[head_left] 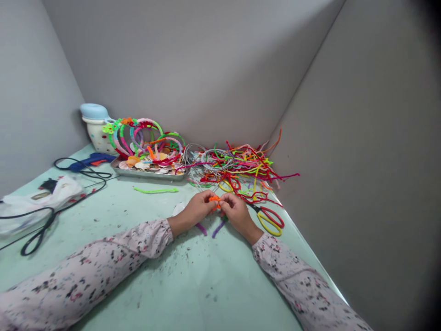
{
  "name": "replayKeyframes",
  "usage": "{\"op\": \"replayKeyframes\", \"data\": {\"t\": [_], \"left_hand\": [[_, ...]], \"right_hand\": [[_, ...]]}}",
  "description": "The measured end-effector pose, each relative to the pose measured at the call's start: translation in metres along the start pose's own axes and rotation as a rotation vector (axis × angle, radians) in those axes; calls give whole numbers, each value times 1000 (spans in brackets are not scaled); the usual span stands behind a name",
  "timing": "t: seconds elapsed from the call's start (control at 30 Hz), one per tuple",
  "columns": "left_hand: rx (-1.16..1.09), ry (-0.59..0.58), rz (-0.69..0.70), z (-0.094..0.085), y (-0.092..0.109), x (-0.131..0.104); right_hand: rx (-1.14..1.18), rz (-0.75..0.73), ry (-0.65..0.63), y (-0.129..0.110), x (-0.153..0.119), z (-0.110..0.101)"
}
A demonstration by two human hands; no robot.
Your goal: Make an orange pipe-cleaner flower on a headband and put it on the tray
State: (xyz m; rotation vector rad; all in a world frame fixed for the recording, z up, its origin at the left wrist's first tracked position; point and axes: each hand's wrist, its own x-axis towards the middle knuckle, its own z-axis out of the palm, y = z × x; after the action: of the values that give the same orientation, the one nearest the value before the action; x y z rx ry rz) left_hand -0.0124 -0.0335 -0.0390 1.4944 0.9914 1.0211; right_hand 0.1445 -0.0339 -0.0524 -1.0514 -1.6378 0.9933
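Soft, even light of middling brightness fell over the pale green desk (pixel 193 285), while a lighter patch on the grey wall (pixel 213 59) met a broad, soft-edged diagonal shadow toward the upper right. Shadows beneath the forearms were faint, and no harsh glare showed on the desk. The wide view stretched the sleeves (pixel 103 262) toward the lower corners, the right edge darkened to black at its corners, and fine detail around the fingers looked slightly soft.

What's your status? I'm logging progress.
Both hands closed on orange fuzzy piece. Purple ends hang below. Red-and-yellow scissors lie close by right hand.
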Motion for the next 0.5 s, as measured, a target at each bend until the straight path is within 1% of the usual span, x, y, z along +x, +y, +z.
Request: {"op": "replayKeyframes", "data": {"t": [0.27, 0.5], "left_hand": [[-39, -23, 27, 1, 0, -2], [-59, -7, 18, 0, 0, -3]], "right_hand": [[-60, 15, -7, 1, 1, 0], [-130, 3, -39, -2, 1, 0]]}}
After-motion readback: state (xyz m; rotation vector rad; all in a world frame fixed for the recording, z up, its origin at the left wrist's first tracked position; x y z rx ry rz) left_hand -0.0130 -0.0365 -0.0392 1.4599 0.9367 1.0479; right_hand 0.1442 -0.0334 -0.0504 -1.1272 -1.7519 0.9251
